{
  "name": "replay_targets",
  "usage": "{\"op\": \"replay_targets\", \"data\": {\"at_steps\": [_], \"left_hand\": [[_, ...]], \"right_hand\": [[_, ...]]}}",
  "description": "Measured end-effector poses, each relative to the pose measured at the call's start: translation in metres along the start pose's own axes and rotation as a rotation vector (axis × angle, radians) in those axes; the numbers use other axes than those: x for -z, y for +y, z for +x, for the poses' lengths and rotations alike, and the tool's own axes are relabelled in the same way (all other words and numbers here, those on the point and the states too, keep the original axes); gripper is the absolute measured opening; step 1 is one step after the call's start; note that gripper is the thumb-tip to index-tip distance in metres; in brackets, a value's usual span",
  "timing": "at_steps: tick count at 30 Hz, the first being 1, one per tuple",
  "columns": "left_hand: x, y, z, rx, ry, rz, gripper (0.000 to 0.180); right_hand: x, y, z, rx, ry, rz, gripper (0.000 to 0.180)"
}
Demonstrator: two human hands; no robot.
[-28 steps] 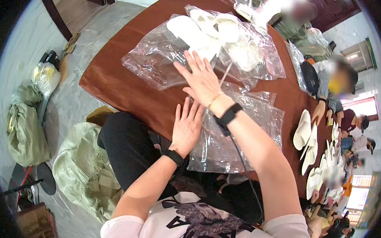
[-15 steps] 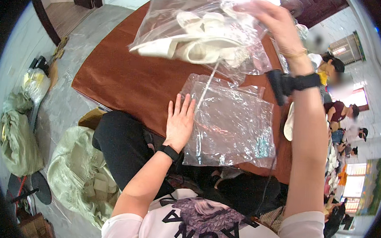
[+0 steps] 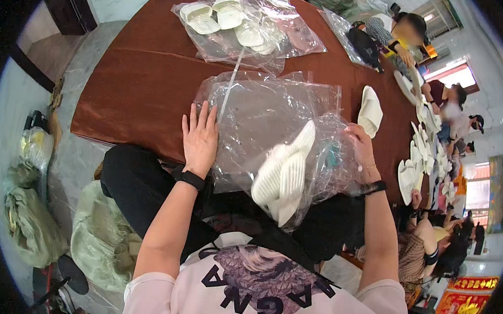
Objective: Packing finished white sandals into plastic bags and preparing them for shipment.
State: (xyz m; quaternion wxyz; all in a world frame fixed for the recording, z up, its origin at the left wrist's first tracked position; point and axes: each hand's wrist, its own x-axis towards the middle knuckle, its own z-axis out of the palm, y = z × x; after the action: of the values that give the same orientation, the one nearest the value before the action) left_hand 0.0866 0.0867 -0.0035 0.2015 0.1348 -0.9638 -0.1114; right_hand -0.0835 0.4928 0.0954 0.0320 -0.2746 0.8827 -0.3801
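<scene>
My left hand lies flat with fingers spread, at the left edge of a stack of clear plastic bags on the brown-covered table. The fingers of my right hand are closed on the right side of a clear plastic bag. White ribbed slippers are tilted against each other over the near part of the stack, and the film around them seems to belong to that bag. A single white slipper rests just beyond my right hand. Farther off lies a filled bag with several white slippers.
The brown table has a thin pale strip across it. More white slippers are heaped at the right, where other people sit. A pale green sack stands on the floor to my left.
The filled bag of slippers that my right hand held up now lies on the far table. My right hand has come down to the near bags, where white slippers now show. My left hand stays flat.
</scene>
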Motion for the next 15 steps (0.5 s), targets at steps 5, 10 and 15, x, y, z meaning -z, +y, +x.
{"op": "replay_targets", "data": {"at_steps": [5,10,15], "left_hand": [[-0.003,-0.007,0.0,-0.026,-0.024,-0.002,0.046],[0.009,-0.024,-0.001,0.038,-0.068,-0.367,0.045],[0.003,-0.034,0.004,-0.044,-0.133,-0.252,0.043]], "right_hand": [[-0.011,-0.019,-0.022,-0.206,0.14,0.347,0.017],[-0.002,-0.08,-0.028,-0.179,-0.089,0.755,0.019],[0.018,-0.182,-0.051,-0.125,-0.348,0.821,0.028]]}}
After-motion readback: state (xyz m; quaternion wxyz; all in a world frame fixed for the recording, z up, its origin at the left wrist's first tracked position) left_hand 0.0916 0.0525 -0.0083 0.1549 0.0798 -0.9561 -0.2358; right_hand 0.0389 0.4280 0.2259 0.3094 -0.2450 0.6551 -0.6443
